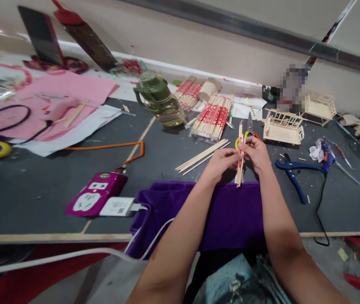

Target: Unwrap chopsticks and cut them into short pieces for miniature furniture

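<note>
A pair of wooden chopsticks (239, 173), partly covered by a red-and-white paper sleeve, stands nearly upright between my hands. My left hand (219, 164) pinches it from the left, low on the sleeve. From the other side, my right hand (256, 153) grips it a little higher. Both hands are closed, and some fingertips are hidden behind the sticks. Just left of my left hand lie several bare chopsticks (199, 157). Scissors (250, 123) with yellow and orange handles lie behind my hands. Under my wrists, a purple cloth (233, 215) covers the table edge.
Packs of sleeved chopsticks (213, 116) lie behind, beside a green jug (159, 99). Two small stick-built furniture models (283, 128) stand at back right. A blue cutter (295, 177) and a glue gun (328, 158) lie right. A purple power strip (99, 192) with a charger sits left.
</note>
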A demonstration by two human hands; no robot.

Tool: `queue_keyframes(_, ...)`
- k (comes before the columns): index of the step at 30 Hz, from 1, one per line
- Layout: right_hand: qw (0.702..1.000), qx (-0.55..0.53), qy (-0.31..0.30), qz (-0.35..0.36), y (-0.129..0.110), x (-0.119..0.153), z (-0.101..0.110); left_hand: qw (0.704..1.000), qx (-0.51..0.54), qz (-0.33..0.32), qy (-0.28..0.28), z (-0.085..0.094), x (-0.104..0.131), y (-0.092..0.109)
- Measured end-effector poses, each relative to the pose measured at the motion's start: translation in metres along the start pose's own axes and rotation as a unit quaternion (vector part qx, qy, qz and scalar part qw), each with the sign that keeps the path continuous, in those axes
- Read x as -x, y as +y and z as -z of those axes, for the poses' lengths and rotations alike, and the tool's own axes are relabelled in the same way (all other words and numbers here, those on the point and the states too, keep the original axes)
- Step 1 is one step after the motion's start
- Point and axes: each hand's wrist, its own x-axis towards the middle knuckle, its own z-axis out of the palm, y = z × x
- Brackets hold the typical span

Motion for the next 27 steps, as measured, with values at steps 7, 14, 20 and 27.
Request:
queue_keyframes(7, 1.000, -0.002, 0.016, 0.007, 0.001, 0.000, -0.001, 1.000, 0.007, -0.001, -0.004, 0.000, 0.000, 0.001)
queue_keyframes(14, 0.999, 0.002, 0.033, 0.002, 0.003, -0.001, -0.002, 1.000, 0.002, 0.015, -0.003, 0.001, 0.000, 0.001)
queue_keyframes(20, 0.983, -0.033, 0.150, 0.101, 0.003, -0.007, 0.005, 0.999, -0.003, 0.029, -0.036, 0.005, 0.001, 0.003)
queue_keyframes(27, 0.973, 0.033, 0.170, 0.151, 0.005, -0.011, 0.019, 0.989, 0.045, -0.108, 0.091, 0.027, 0.002, 0.017)
